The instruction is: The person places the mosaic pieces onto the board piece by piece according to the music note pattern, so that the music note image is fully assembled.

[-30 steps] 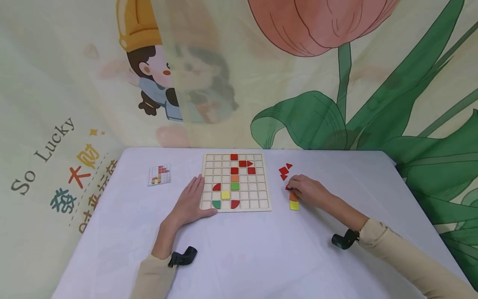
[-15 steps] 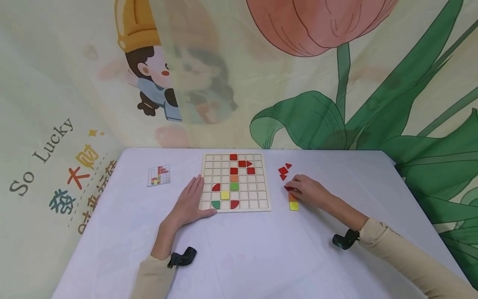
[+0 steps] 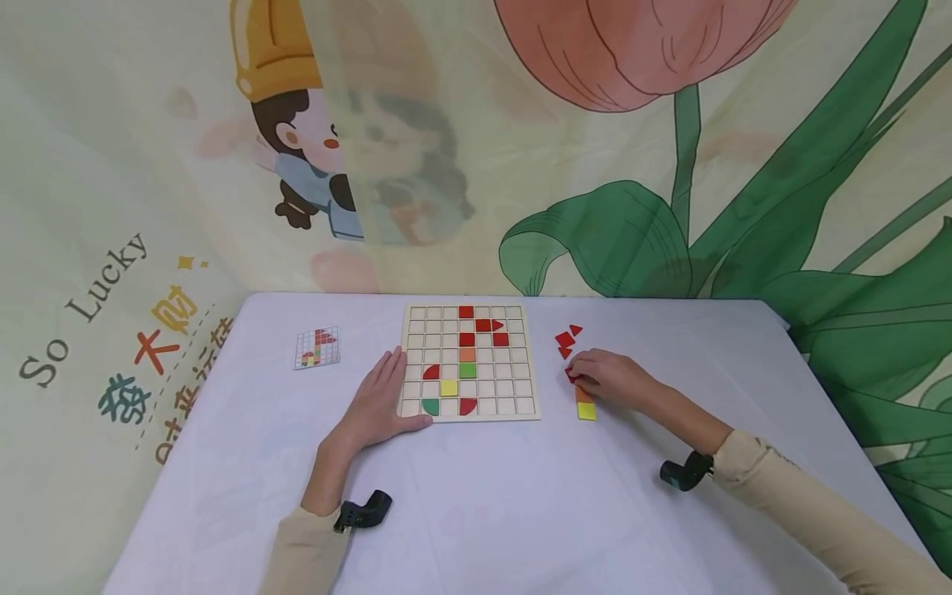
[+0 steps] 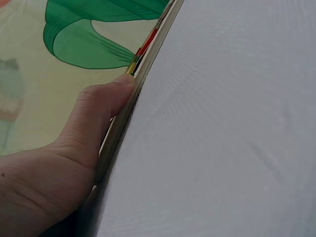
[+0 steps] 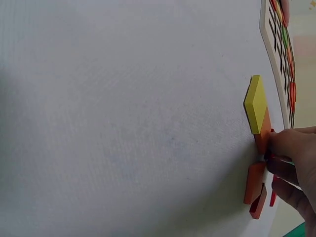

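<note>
My left hand (image 3: 375, 405) rests at the near left corner of a wooden grid board (image 3: 506, 388). Its fingers lie along the left side, and the thumb (image 4: 94, 118) touches the front edge. Red, orange, green and yellow tiles sit in several cells of the board. To the board's right, my right hand (image 3: 617, 380) pinches a small red tile (image 3: 569, 375) at the table surface, partly hidden by the fingertips. Just nearer lie an orange tile (image 3: 584, 394) and a yellow tile (image 5: 256, 104), lined up; more orange-brown tiles (image 5: 254, 182) show beside the fingers in the right wrist view.
Several loose red tiles (image 3: 564, 340) lie beyond the right hand. A small printed card (image 3: 317, 348) with a coloured grid pattern lies left of the board. The white-covered table (image 3: 476, 512) ends at a printed backdrop (image 3: 625, 240) behind.
My right hand has shifted slightly left with its fingertips at the red tile, which shows a little more. The left hand and the board stay put.
</note>
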### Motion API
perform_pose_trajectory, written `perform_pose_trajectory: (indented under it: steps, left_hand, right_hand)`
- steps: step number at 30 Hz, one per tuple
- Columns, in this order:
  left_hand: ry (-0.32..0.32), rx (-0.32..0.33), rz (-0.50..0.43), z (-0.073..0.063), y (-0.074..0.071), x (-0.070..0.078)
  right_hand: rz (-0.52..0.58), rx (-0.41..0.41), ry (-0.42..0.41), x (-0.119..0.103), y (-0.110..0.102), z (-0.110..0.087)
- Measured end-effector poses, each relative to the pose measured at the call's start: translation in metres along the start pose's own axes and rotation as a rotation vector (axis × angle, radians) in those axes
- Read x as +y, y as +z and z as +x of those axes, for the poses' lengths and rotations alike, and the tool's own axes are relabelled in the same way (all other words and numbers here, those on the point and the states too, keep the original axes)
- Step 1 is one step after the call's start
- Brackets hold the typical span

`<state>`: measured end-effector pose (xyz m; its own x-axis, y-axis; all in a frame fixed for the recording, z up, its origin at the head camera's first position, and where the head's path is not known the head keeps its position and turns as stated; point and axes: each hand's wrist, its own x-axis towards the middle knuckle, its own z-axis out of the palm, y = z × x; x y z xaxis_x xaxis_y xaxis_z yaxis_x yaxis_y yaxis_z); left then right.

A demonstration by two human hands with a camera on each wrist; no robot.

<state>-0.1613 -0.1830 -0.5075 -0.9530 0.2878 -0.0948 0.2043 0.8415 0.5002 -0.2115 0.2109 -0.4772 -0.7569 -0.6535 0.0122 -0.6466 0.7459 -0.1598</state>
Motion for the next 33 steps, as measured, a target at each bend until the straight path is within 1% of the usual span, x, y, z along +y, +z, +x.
perform_pose_trajectory:
  steps: [7,8,11,15,19,22,24,27,30,33]
  left_hand:
    - [-0.001,0.006,0.001,0.0,0.001,0.0]
    - [-0.001,0.006,-0.001,0.0,0.001,0.0]
    - [-0.001,0.003,-0.008,0.0,0.001,0.0]
    - [0.002,0.004,0.003,0.0,0.001,0.0]
    - [0.004,0.014,0.001,0.0,0.0,0.0]
    - [0.008,0.021,0.002,0.0,0.0,0.0]
    - [0.01,0.022,0.0,0.0,0.0,0.0]
    - [0.01,0.021,-0.001,0.0,0.0,0.0]
    - [0.01,0.019,-0.002,0.0,0.0,-0.001]
    - [0.015,0.022,0.006,0.0,0.0,-0.001]
  right_hand:
    - [-0.06,0.073,-0.049,0.001,0.004,0.003]
    - [-0.054,0.08,-0.048,0.0,0.004,0.004]
    - [0.005,0.089,-0.029,-0.003,0.005,0.008]
    - [0.134,0.103,-0.021,-0.015,0.004,0.02]
    - [0.252,0.106,-0.044,-0.037,0.002,0.039]
    - [0.296,0.112,-0.071,-0.057,0.002,0.057]
    - [0.296,0.123,-0.094,-0.071,0.003,0.071]
    - [0.261,0.123,-0.138,-0.089,0.006,0.093]
    - [0.224,0.074,-0.139,-0.104,0.01,0.112]
    - [0.21,-0.001,-0.116,-0.113,0.013,0.126]
